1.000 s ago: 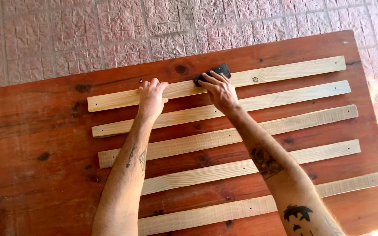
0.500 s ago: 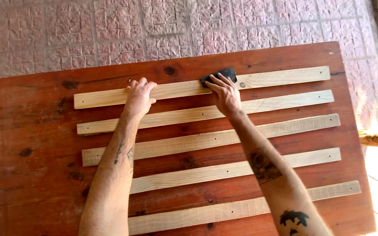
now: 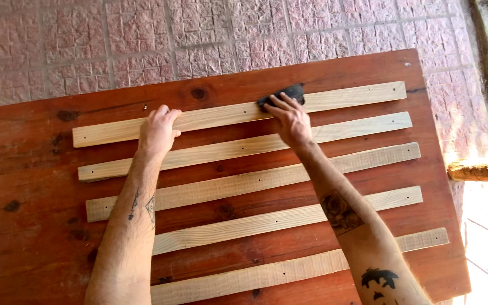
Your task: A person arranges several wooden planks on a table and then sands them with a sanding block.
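— What has moved since a second ago?

— Little on the table itself. The right hand (image 3: 292, 120) and its dark pad (image 3: 282, 95) sat a bit farther right along the top slat (image 3: 221, 114) half a second back; now they are slightly left of that spot. The left hand (image 3: 157, 129) has stayed on the same slat.

— How are the hands holding?

— The right hand lies flat, fingers spread, pressing the pad onto the slat rather than closing round it. The left hand is curled over the slat's far edge, gripping it against the table (image 3: 29, 226).

— Where is that slat?

— Farthest from the person, running almost the full width of the red-brown table. Four more slats lie nearer, roughly parallel and apart from one another; the second slat (image 3: 244, 146) passes just under both wrists.

— Anything else?

— Pink paving (image 3: 86, 39) beyond the table, and a broom head (image 3: 481, 169) at the right edge.
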